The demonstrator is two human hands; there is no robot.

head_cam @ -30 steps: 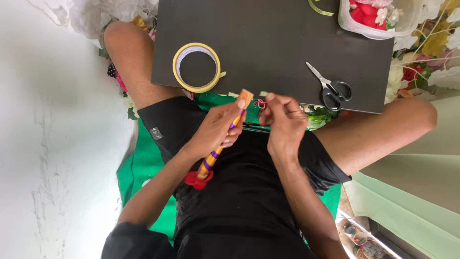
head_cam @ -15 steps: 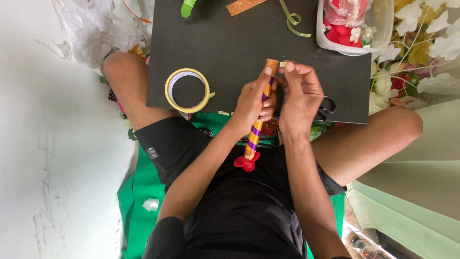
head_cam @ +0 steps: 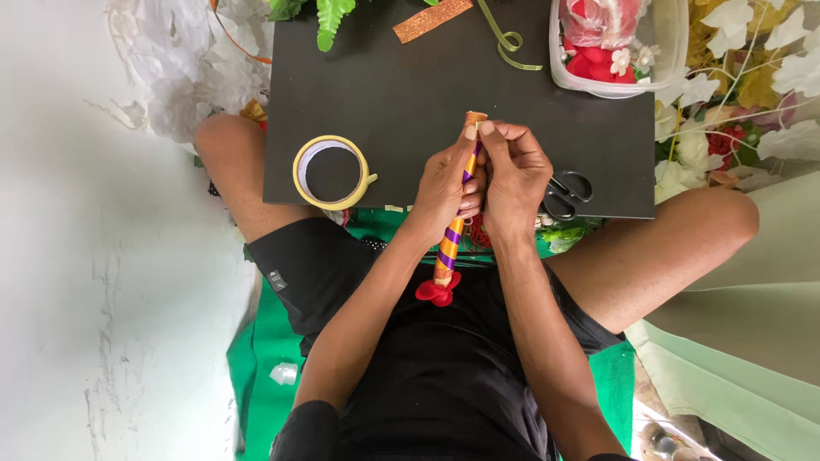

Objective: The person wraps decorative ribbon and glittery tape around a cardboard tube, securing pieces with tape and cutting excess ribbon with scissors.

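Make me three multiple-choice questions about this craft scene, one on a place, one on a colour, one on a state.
1. Where does the tape roll lie?
A. on the black board, beside the left hand
B. in the plastic tub
C. on the person's knee

2. What colours stripe the stick?
A. blue and white
B. orange and purple
C. green and black

3. How is the stick held?
A. lying loose on the board
B. by the left hand alone
C. by both the left hand and the right hand

Answers: 1 A, the roll sits flat on the board; 2 B, the stripes show below the hands; 3 C, both hands close around its upper end.
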